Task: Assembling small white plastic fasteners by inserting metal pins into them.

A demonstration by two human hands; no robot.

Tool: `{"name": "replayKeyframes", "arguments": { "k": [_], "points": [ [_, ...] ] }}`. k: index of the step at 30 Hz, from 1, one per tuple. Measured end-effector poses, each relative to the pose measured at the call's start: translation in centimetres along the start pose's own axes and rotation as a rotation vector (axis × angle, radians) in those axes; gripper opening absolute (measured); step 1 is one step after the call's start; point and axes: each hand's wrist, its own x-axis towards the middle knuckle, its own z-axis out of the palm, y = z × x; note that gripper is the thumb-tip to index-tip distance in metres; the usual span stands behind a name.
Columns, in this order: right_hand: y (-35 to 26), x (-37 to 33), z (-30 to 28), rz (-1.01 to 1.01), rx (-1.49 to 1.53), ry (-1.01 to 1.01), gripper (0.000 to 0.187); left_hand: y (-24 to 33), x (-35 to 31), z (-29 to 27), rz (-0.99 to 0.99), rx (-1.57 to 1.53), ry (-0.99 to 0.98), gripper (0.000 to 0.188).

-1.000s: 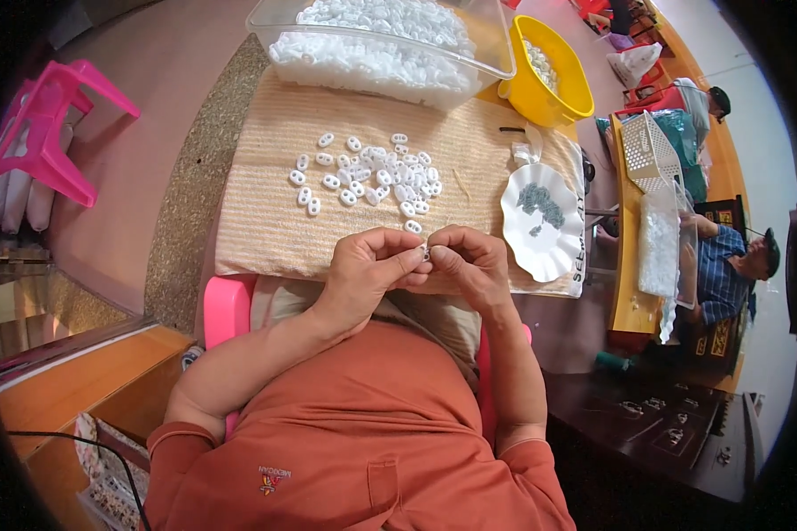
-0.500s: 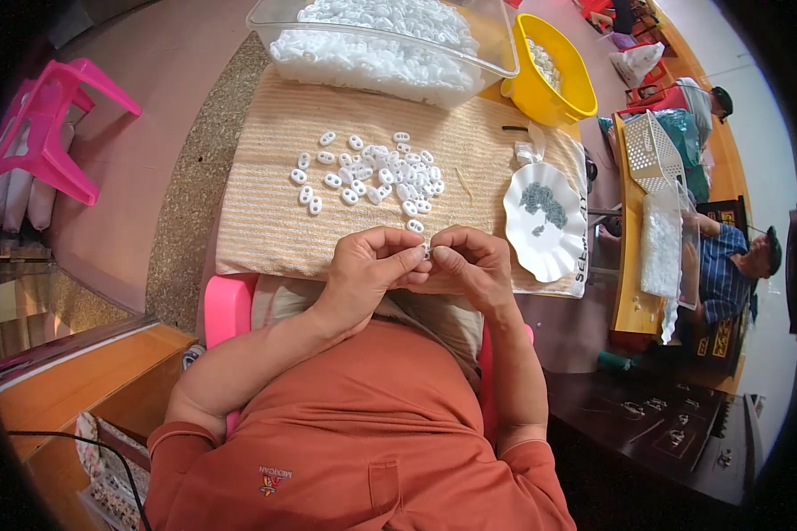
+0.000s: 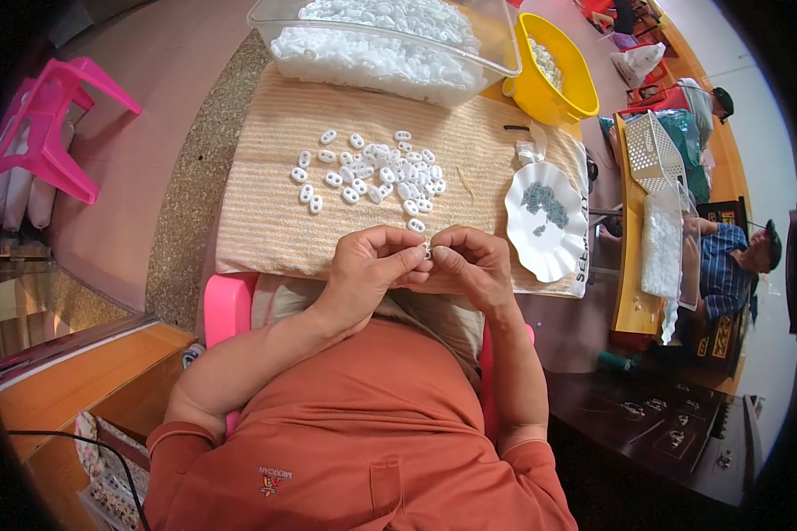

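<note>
My left hand (image 3: 374,264) and my right hand (image 3: 478,265) meet at the near edge of a towel-covered table (image 3: 266,221). Both are closed, thumbs against forefingers, pinching a small white plastic piece (image 3: 428,252) between them. The fingertips hide most of it. Just beyond them lies a white oval two-hole piece (image 3: 415,226). Farther off is a loose pile of the same white pieces (image 3: 385,168), some lying singly at its left. To the right of my right hand, a white wavy-edged plate (image 3: 547,265) holds small grey-green parts (image 3: 545,205).
A clear bin (image 3: 381,84) full of white pieces stands at the far edge, beside a yellow basin (image 3: 580,88). A thin pale strip (image 3: 466,183) lies on the towel. At left is a pink stool (image 3: 49,133). A person in a striped shirt (image 3: 724,270) sits at another table, right.
My hands keep the same pinch and place. The table and its things show only a very slight shift in the picture.
</note>
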Motion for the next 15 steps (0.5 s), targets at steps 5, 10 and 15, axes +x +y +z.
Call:
{"name": "replayKeyframes", "arguments": {
  "k": [5, 10, 15],
  "points": [
    [0.2, -0.1, 0.2, -0.007, -0.019, 0.017, 0.009, -0.1, 0.0, -0.1, -0.009, 0.000, -0.005, 0.015],
    [0.4, -0.1, 0.2, -0.025, -0.071, 0.015, 0.008, -0.1, 0.0, -0.2, 0.001, 0.025, -0.010, 0.017],
    [1.0, 0.0, -0.1, -0.053, -0.187, 0.011, 0.009, -0.2, -0.1, -0.1, 0.023, 0.040, 0.002, 0.018]
  ]
}}
